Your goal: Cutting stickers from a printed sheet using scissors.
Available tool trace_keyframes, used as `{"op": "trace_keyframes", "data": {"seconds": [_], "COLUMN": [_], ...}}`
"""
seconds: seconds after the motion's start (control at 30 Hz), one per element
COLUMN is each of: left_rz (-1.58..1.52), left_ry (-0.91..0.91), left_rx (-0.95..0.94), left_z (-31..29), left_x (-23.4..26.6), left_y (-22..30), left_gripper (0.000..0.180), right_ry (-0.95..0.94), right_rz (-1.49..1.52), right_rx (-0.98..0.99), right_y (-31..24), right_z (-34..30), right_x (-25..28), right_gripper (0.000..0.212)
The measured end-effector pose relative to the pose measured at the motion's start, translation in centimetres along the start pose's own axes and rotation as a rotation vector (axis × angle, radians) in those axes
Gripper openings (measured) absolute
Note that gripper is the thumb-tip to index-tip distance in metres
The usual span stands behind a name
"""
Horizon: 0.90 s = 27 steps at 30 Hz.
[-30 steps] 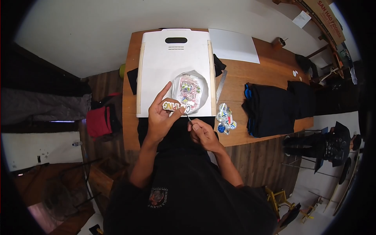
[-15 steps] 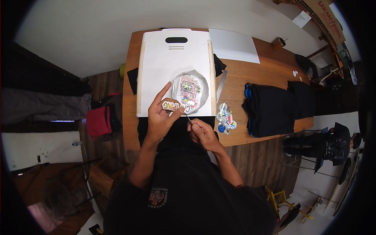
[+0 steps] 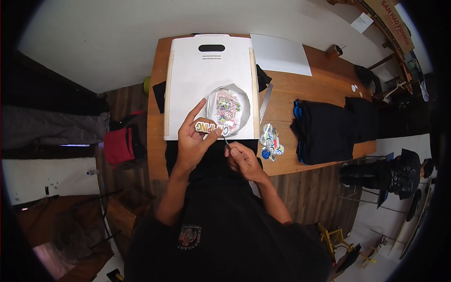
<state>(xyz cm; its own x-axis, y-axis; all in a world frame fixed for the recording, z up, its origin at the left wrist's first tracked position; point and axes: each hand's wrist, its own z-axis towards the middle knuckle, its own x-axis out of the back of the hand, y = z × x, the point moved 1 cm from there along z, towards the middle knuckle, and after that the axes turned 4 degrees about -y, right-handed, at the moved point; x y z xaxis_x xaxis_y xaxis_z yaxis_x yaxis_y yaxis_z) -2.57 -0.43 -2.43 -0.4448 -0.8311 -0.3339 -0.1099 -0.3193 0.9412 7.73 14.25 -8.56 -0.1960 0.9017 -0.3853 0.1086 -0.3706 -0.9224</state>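
Left hand (image 3: 191, 141) pinches a lettered sticker (image 3: 210, 127) above the white board (image 3: 197, 80). Right hand (image 3: 243, 160) grips a thin tool (image 3: 225, 140), tip at the sticker's edge. Hands close together, apart.

We count two hands: our left hand (image 3: 191, 143) and our right hand (image 3: 243, 160). There is one sticker (image 3: 210, 127) in the left hand, one thin tool (image 3: 225, 140) in the right, one white board (image 3: 209, 77), one sheet of paper (image 3: 280, 54), one metal ruler (image 3: 265, 102), and two piles of stickers (image 3: 227, 106) (image 3: 270, 141) on one counter (image 3: 324, 75). Black folded clothes make two stacks (image 3: 324, 131) (image 3: 361, 117).
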Motion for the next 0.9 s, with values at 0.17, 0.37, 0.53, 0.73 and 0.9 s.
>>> {"op": "trace_keyframes", "data": {"seconds": [0.17,0.37,0.53,0.73,0.9], "left_rz": [-0.003,0.020,0.002,0.011,0.011], "left_ry": [0.005,0.007,0.003,0.005,0.006], "left_rx": [0.003,-0.012,-0.009,-0.006,-0.013], "left_z": [0.07,0.09,0.07,0.08,0.07], "left_x": [0.15,0.14,-0.11,0.06,-0.06], "left_y": [-0.18,-0.13,0.11,-0.15,-0.05], "left_gripper": [0.077,0.076,0.076,0.076,0.076], "right_ry": [-0.003,0.004,-0.009,-0.004,0.010], "right_rz": [0.006,-0.003,0.013,0.004,0.017], "right_rx": [-0.013,-0.008,0.002,0.005,-0.015], "right_y": [-0.01,-0.43,-0.22,-0.31,-0.21], "right_z": [0.05,0.05,0.13,0.17,0.09], "right_x": [0.01,-0.25,-0.12,-0.18,-0.22], "right_gripper": [0.024,0.025,0.026,0.026,0.027]}}
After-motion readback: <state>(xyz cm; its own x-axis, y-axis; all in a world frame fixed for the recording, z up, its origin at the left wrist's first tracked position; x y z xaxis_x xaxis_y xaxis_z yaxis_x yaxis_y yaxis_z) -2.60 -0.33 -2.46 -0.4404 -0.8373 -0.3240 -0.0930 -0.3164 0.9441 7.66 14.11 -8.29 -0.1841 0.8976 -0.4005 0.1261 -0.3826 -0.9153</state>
